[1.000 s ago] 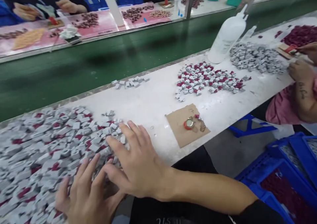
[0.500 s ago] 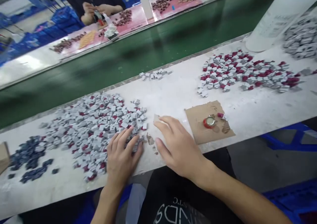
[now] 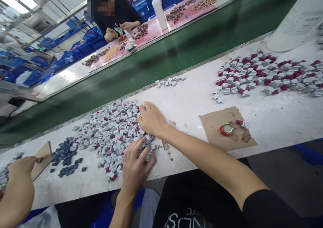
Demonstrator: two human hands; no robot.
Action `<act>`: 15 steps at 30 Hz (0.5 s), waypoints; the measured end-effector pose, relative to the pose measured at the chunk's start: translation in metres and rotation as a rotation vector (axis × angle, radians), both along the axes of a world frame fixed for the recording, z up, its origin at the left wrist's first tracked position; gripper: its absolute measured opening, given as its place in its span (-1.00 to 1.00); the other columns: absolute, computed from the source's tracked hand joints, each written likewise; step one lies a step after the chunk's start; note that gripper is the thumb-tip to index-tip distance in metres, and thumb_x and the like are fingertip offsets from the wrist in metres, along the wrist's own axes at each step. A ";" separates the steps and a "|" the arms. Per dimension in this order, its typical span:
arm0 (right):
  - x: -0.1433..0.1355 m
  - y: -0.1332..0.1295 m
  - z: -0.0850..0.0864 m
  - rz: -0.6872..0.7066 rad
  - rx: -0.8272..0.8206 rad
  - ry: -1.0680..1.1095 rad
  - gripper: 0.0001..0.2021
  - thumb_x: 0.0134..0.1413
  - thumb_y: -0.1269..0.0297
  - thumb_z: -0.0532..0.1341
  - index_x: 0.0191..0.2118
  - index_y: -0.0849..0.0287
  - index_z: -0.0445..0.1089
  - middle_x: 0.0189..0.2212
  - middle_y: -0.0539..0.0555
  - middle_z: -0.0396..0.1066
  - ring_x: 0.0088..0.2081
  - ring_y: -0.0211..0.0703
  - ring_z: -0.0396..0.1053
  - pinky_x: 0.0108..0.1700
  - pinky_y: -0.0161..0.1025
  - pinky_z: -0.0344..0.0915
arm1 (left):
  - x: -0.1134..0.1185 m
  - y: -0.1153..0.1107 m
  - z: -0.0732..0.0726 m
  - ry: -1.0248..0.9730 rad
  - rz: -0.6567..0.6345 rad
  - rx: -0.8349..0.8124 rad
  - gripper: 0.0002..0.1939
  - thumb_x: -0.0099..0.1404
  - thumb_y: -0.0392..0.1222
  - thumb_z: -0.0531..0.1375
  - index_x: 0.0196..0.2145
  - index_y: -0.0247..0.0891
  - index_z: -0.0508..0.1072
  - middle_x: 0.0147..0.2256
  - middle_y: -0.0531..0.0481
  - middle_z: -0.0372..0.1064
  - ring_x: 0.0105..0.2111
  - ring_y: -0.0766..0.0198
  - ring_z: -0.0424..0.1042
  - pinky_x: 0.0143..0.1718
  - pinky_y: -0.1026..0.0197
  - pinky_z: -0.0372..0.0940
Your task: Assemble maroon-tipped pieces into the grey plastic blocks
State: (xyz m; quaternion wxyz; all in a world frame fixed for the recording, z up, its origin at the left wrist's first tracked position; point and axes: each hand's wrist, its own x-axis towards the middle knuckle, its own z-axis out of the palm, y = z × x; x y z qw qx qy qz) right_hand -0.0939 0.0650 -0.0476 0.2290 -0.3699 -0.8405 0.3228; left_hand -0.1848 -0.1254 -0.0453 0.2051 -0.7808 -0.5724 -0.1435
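Note:
A wide pile of small grey-and-maroon pieces [image 3: 113, 120] lies on the white table. Against its near right edge rests my left hand [image 3: 136, 162], fingers bent and apart, thumb out to the right. My right hand [image 3: 152, 119] reaches across to the pile's far right edge, palm down with the fingers loosely spread on the pieces. Nothing shows held in either hand, though the fingertips are partly hidden among the pieces. Right of my right forearm is a cardboard sheet [image 3: 209, 127], bearing a red bottle-cap-like piece [image 3: 227, 129] and a small maroon piece [image 3: 239, 122].
Another pile of grey-and-maroon pieces [image 3: 252, 75] lies at the right, near a large white bottle [image 3: 295, 26]. Dark pieces [image 3: 64, 152] sit at the left, beside a co-worker's hand [image 3: 24, 165] and a board [image 3: 42, 159]. Beyond the green belt [image 3: 141, 75], another person works.
My right hand has moved left and away from me onto the pile. My left hand stays by the pile's edge. The view has shifted left, bringing a neighbour's arm into sight.

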 end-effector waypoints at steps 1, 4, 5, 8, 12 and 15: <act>-0.005 0.004 0.000 0.008 0.009 0.009 -0.53 0.67 0.27 0.08 0.46 0.38 0.39 0.56 0.45 0.32 0.58 0.24 0.26 0.67 0.14 0.10 | -0.001 -0.001 0.001 0.006 -0.010 -0.003 -0.66 0.48 -0.38 0.42 0.11 -0.16 0.49 0.17 -0.33 0.61 0.24 -0.20 0.65 0.31 -0.24 0.54; -0.017 0.012 0.003 0.037 0.030 0.027 -0.59 0.65 0.28 0.10 0.36 0.41 0.46 0.44 0.49 0.45 0.45 0.25 0.40 0.60 0.14 0.22 | -0.008 -0.002 0.006 0.018 -0.065 -0.023 -0.63 0.47 -0.40 0.43 0.12 -0.15 0.49 0.14 -0.29 0.64 0.22 -0.19 0.67 0.28 -0.21 0.56; -0.019 0.014 0.005 0.046 0.037 0.029 -0.61 0.65 0.28 0.11 0.32 0.41 0.48 0.40 0.49 0.49 0.41 0.25 0.43 0.57 0.14 0.26 | -0.010 -0.003 0.007 0.020 -0.082 -0.027 -0.63 0.46 -0.41 0.44 0.11 -0.16 0.49 0.13 -0.30 0.65 0.21 -0.21 0.67 0.26 -0.21 0.56; -0.019 0.017 0.010 0.058 0.055 0.028 -0.70 0.63 0.27 0.17 0.23 0.31 0.52 0.33 0.41 0.58 0.35 0.21 0.51 0.50 0.14 0.36 | -0.016 -0.003 0.008 0.031 -0.108 -0.045 -0.59 0.43 -0.43 0.45 0.12 -0.18 0.48 0.12 -0.36 0.66 0.18 -0.31 0.67 0.20 -0.26 0.57; -0.011 0.021 0.017 0.046 0.059 0.012 -0.70 0.63 0.13 0.21 0.20 0.21 0.52 0.36 0.29 0.59 0.39 0.11 0.51 0.48 0.07 0.40 | -0.012 0.000 -0.001 0.016 0.009 -0.078 -0.52 0.44 -0.38 0.41 0.24 -0.22 0.43 0.18 -0.50 0.60 0.22 -0.53 0.63 0.24 -0.48 0.53; 0.002 0.014 0.030 0.012 0.058 0.027 -0.58 0.62 -0.03 0.19 0.25 0.19 0.51 0.44 0.26 0.53 0.49 0.12 0.42 0.53 0.09 0.36 | -0.002 -0.002 -0.004 -0.052 0.152 -0.132 -0.47 0.43 -0.34 0.36 0.30 -0.26 0.39 0.27 -0.61 0.51 0.31 -0.66 0.53 0.32 -0.65 0.42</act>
